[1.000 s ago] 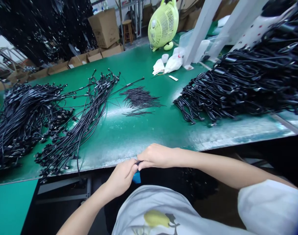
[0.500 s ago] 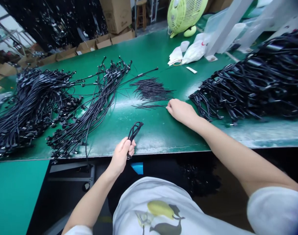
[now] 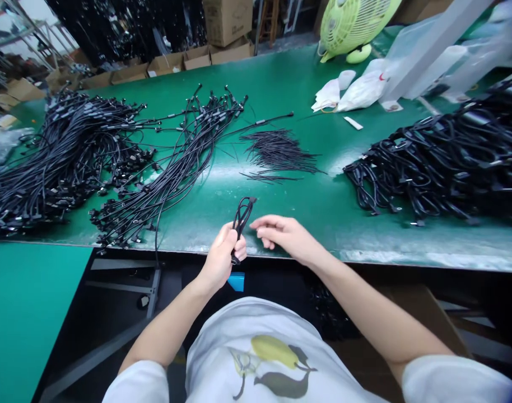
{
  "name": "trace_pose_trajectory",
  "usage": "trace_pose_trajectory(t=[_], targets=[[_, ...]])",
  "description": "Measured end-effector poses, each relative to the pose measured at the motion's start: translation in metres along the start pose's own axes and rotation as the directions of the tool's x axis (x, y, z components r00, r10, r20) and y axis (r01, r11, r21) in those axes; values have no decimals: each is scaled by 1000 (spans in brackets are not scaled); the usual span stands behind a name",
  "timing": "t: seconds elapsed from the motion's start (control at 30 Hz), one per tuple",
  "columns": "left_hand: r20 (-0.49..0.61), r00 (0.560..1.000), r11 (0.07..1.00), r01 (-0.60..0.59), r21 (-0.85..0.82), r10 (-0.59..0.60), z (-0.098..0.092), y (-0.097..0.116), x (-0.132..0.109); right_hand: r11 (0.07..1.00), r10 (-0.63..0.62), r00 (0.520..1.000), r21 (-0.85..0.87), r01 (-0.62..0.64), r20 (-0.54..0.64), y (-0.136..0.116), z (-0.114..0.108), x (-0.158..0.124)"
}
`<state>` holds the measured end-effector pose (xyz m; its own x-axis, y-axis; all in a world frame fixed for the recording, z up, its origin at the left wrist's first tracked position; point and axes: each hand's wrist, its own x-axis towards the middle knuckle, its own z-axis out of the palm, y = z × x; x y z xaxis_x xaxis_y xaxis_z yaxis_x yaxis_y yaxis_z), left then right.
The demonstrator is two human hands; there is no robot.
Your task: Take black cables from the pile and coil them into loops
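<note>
A black cable (image 3: 244, 211), folded into a small looped bundle, is gripped upright in my left hand (image 3: 223, 252) near the table's front edge. Loops and a plug stick out above the fist, and a connector end shows below it. Just to the right of the bundle is my right hand (image 3: 281, 234), its thumb and fingertips drawn together in a pinch pointing at the cable. Whatever lies between those fingertips is too small to make out. Beyond both hands lies a pile of thin black ties (image 3: 281, 151) on the green table (image 3: 315, 201).
Unfolded black cables lie in a bunch (image 3: 184, 151) and a larger heap (image 3: 71, 151) on the left. Many folded cable bundles (image 3: 441, 162) are piled on the right. Toward the back are white bags (image 3: 361, 92), a green fan (image 3: 357, 25) and cardboard boxes (image 3: 226, 22).
My right hand has come back from the edge of the tie pile toward my body, up beside the folded cable. My left hand keeps its grip; the camera view has shifted slightly left.
</note>
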<state>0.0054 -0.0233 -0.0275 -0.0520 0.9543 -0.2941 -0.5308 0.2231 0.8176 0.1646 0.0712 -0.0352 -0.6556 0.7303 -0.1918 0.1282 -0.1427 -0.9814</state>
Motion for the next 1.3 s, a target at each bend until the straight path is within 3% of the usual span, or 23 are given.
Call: trace_pose_trajectory(t=[0.1,0.17,0.2,0.23,0.3,0.37,0.4,0.43,0.47,0.57,0.67,0.77,0.83,0.93,1.0,1.07,1.17,1.23,1.3], targets=[[11,999,998,-32,50,32,-5,-5,-1,996,-12,997,-88,18,73,5,26,-9],[-8,994,968,-108,228,113,-12,-8,-2,942,-125,991,-309,134,49,5,33,-12],[-19,986,924,-149,351,166,-15,-9,-2,857,-224,974,-466,219,46,4,35,-13],[-23,974,860,-187,475,225,-17,-9,-3,717,-334,940,-630,300,69,3,36,-13],[20,946,701,-254,667,324,-21,-8,-3,308,-532,819,-851,426,218,-2,36,-12],[91,927,579,-301,758,364,-22,-5,-3,-101,-617,639,-851,515,459,-11,34,-9],[114,926,551,-310,775,360,-23,-4,-4,-251,-611,550,-798,548,569,-16,33,-7],[123,932,549,-303,779,340,-23,-2,-5,-354,-586,479,-739,574,653,-23,32,-5],[119,946,570,-279,773,301,-24,-1,-6,-419,-544,439,-685,597,715,-29,30,-3],[79,988,722,-151,675,133,-29,2,-8,-500,-384,437,-581,642,813,-45,27,0],[77,997,869,-15,494,-26,-31,1,-9,-551,-270,427,-503,666,863,-52,27,-1],[79,991,927,71,369,-107,-26,-1,-9,-542,-228,408,-463,702,884,-50,30,-3],[55,991,936,99,338,-124,-21,-2,-10,-500,-224,426,-478,722,877,-47,30,-2],[27,997,950,61,305,-73,-12,-2,-10,-420,-243,527,-578,699,814,-44,29,4],[2,1000,970,-24,241,24,-8,-1,-7,-321,-278,613,-673,667,740,-44,30,10],[-46,993,987,-102,125,108,-7,1,-2,-140,-346,709,-781,608,614,-44,33,14],[-120,979,986,-166,7,166,-9,10,2,310,-417,839,-813,492,349,-38,44,15],[-156,951,963,-256,90,267,-12,18,-3,602,-362,904,-683,414,228,-32,48,15],[-96,916,885,-344,314,390,-15,25,-11,749,-293,943,-575,329,157,-27,46,17]])
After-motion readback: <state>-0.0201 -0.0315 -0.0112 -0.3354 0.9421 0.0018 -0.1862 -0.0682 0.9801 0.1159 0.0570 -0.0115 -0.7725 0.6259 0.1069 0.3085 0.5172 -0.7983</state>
